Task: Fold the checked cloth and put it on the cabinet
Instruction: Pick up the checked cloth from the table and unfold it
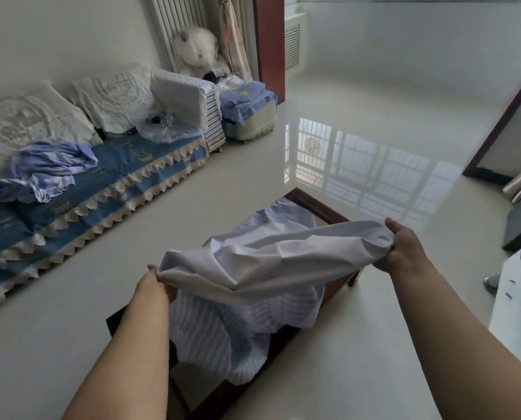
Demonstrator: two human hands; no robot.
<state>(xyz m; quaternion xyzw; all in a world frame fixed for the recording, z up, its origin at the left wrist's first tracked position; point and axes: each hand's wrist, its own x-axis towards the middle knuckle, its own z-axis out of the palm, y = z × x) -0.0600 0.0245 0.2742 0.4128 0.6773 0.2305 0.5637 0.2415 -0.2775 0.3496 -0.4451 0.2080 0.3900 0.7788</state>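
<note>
A pale cloth (pixel 271 262) with faint blue checks is stretched in the air between my hands, its white underside facing up. My left hand (pixel 159 283) pinches its near-left edge. My right hand (pixel 404 247) grips its far-right end, fingers curled round a bunched fold. The lower part of the cloth hangs down and drapes over a low dark-wood table (pixel 322 213) below. A white cabinet (pixel 514 310) shows at the right edge.
A sofa (pixel 95 183) with a blue lace-edged cover runs along the left wall, with white cushions and a crumpled blue cloth (pixel 50 168) on it. A stool with bedding (pixel 247 110) and a plush toy (pixel 195 50) stand beyond. Glossy tiled floor (pixel 359 137) spreads ahead.
</note>
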